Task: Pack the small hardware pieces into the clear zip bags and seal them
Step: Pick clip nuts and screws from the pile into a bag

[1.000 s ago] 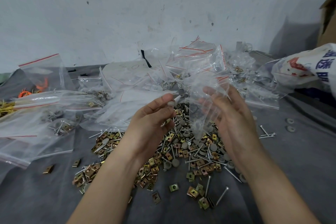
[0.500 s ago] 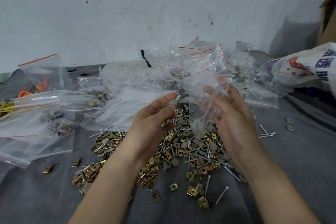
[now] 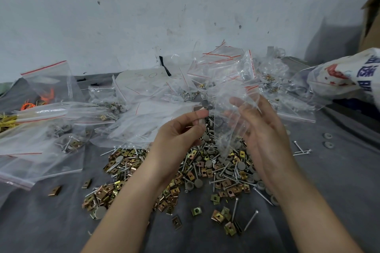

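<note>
The left hand pinched hardware pieces at its fingertips; the right hand, palm inward, gripped the clear zip bag.

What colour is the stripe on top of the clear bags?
Red, clearest in the head view on the zip bag at left.

Grey table — loose hardware pile, zip bags.
</note>
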`<act>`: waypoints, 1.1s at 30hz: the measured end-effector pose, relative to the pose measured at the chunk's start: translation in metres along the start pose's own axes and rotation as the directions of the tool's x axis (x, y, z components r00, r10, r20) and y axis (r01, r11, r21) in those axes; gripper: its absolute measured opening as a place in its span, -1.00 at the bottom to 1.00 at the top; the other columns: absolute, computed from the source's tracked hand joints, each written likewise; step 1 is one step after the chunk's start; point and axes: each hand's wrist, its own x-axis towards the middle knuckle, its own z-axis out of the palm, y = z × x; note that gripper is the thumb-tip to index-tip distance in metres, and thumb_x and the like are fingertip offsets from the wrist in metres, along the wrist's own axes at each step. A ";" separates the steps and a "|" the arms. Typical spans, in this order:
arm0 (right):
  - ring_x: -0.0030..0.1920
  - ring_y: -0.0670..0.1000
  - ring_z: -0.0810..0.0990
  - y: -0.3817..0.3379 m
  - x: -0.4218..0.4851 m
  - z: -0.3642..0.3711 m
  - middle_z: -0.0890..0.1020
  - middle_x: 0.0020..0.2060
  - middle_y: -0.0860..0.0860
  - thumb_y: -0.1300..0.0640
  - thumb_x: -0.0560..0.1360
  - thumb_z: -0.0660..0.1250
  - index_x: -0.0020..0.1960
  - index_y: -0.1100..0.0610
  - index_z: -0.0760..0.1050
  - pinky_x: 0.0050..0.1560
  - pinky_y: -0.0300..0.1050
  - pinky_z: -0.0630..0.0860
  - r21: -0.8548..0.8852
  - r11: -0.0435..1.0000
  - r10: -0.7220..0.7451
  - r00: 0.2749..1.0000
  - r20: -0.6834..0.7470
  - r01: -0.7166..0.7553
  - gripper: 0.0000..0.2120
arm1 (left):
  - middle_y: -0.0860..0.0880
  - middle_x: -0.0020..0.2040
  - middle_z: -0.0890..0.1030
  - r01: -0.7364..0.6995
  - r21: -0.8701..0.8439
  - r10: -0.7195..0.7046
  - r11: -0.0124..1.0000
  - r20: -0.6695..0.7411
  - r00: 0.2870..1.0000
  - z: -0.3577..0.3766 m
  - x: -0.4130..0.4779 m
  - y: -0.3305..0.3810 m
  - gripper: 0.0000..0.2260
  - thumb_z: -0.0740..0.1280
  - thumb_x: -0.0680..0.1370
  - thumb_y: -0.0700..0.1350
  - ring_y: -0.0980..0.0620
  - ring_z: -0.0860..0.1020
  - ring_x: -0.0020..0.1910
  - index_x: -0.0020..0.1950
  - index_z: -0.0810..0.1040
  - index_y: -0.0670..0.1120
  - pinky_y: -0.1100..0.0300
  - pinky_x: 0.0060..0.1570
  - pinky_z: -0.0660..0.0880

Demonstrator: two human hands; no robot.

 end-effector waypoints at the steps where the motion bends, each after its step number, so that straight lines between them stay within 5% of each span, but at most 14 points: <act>1: 0.24 0.02 0.64 0.000 0.000 0.000 0.68 0.20 -0.05 0.00 0.39 0.43 0.39 -0.06 0.47 0.38 0.21 0.44 0.002 1.000 0.000 1.000 0.001 0.000 -0.44 | 0.06 -0.10 0.63 -0.003 -0.003 0.003 1.000 -0.005 1.000 0.000 0.000 0.000 -0.81 0.37 0.58 -0.21 0.14 0.56 -0.08 0.11 0.69 0.00 0.23 -0.06 0.53; 6: 0.20 0.01 0.66 0.000 0.000 0.000 0.69 0.18 -0.05 0.02 0.40 0.41 0.27 -0.11 0.50 0.36 0.17 0.46 0.001 1.000 -0.016 1.000 0.012 0.016 -0.56 | -0.03 -0.10 0.61 0.011 -0.085 -0.014 0.996 -0.039 0.999 0.002 0.001 0.000 -0.84 0.33 0.59 -0.19 0.12 0.56 -0.14 0.12 0.66 -0.09 0.24 -0.10 0.55; 13: 0.18 0.01 0.67 0.000 0.001 0.000 0.69 0.18 -0.06 0.15 0.55 0.36 0.37 -0.06 0.45 0.34 0.13 0.49 0.003 1.000 -0.016 1.000 0.006 0.016 -0.60 | -0.06 -0.18 0.56 0.140 -0.516 -0.130 0.845 0.056 0.990 0.001 0.003 0.006 -0.78 0.24 0.62 -0.19 0.06 0.57 -0.19 0.17 0.60 -0.24 0.24 -0.19 0.58; 19: 0.20 0.01 0.66 0.000 0.001 -0.001 0.69 0.17 -0.06 0.17 0.57 0.34 0.29 -0.09 0.50 0.34 0.13 0.49 -0.008 1.000 -0.015 1.000 -0.001 0.015 -0.68 | -0.03 -0.14 0.59 0.197 -0.613 -0.168 0.765 0.105 0.980 -0.009 0.006 0.008 -0.75 0.24 0.60 -0.19 0.08 0.60 -0.16 0.21 0.60 -0.19 0.22 -0.14 0.59; 24: 0.24 0.02 0.64 0.003 0.002 -0.002 0.67 0.21 -0.06 0.15 0.57 0.37 0.40 -0.04 0.46 0.38 0.17 0.45 -0.012 1.000 -0.012 1.000 -0.001 0.012 -0.58 | -0.03 -0.11 0.59 0.207 -0.636 -0.155 0.744 0.137 0.978 -0.014 0.007 0.006 -0.74 0.25 0.58 -0.25 0.07 0.60 -0.14 0.18 0.66 -0.16 0.21 -0.12 0.59; 29: 0.35 -0.06 0.54 0.009 0.002 -0.004 0.59 0.32 -0.11 -0.04 0.45 0.45 0.42 -0.19 0.44 0.37 0.10 0.45 -0.108 0.993 -0.039 0.999 0.028 0.042 -0.44 | 0.01 -0.12 0.59 0.128 -0.538 -0.115 0.833 0.057 0.992 -0.012 0.005 0.013 -0.74 0.26 0.59 -0.26 0.09 0.58 -0.16 0.25 0.59 -0.12 0.21 -0.13 0.55; 33: 0.24 -0.21 0.58 0.013 -0.001 -0.002 0.59 0.29 -0.17 -0.05 0.53 0.43 0.44 -0.28 0.39 0.07 -0.35 0.55 -0.229 0.964 -0.114 0.987 0.114 0.138 -0.48 | 0.10 -0.04 0.69 -0.128 0.007 0.127 0.992 -0.172 0.977 -0.008 0.003 0.041 -0.81 0.30 0.62 -0.14 0.15 0.62 -0.08 0.22 0.58 0.00 0.19 -0.05 0.53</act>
